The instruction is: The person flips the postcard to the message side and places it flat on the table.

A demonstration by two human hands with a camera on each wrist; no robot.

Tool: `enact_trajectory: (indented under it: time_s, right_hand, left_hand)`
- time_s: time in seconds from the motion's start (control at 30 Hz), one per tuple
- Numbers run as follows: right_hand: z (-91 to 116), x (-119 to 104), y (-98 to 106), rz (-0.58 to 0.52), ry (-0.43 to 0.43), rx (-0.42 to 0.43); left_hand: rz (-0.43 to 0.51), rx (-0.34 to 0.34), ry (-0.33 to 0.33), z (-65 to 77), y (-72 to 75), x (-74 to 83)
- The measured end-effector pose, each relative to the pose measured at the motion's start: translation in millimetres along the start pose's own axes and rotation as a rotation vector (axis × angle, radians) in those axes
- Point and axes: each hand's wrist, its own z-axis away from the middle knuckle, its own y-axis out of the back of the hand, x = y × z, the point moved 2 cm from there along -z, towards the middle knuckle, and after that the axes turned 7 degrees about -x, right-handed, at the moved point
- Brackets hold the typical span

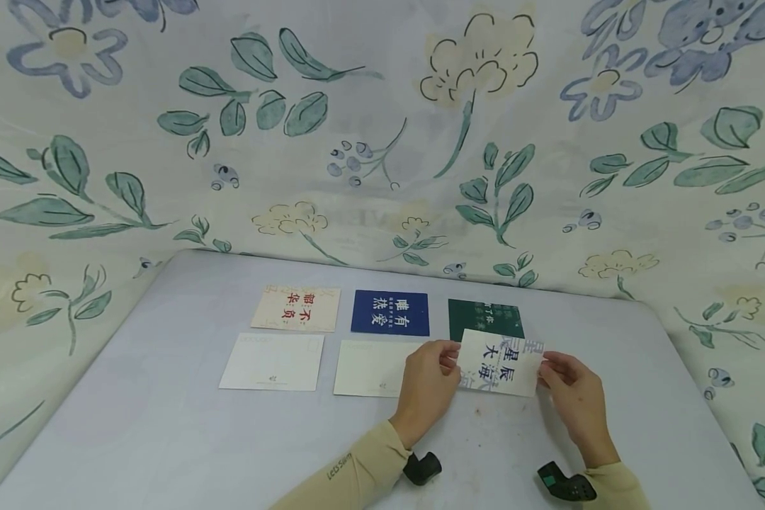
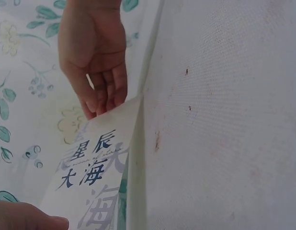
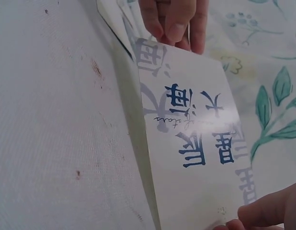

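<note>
A white card with blue lettering [image 1: 500, 363] is held up by both hands, its printed face toward the head camera. My left hand [image 1: 428, 379] pinches its left edge, and my right hand [image 1: 574, 397] pinches the right edge. Seen from the left wrist, the card [image 2: 93, 167] tilts above the white tabletop; the right wrist view shows the same card [image 3: 191, 129] between the two hands. Behind it lies a dark green card [image 1: 478, 319], its lower part covered by the held one. A cream blank-looking card [image 1: 366, 368] lies partly behind my left hand.
Along the back of the white table [image 1: 166, 425] lie a cream card with red lettering [image 1: 296, 309] and a blue card [image 1: 391, 313]. A plain white card [image 1: 272, 363] is in front of the red-lettered one. Floral cloth [image 1: 382, 212] hangs behind the table.
</note>
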Motion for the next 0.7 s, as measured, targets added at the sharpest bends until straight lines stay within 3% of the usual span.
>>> enact_trajectory:
  time_s: [0.07,0.37,0.7]
  right_hand:
    - [-1.8,3.2,-0.2,-0.001,0.009,0.009]
    - [-32.2,56.8,-7.7,0.056,0.096,0.098]
    - [-31.2,56.7,-7.3,0.062,0.116,0.139]
  left_hand:
    - [0.003,-0.001,0.001,0.0,0.1,0.4]
    - [0.021,0.0,-0.005,-0.1,-0.4,1.0]
    - [0.036,0.005,-0.015,1.0,0.9,2.3]
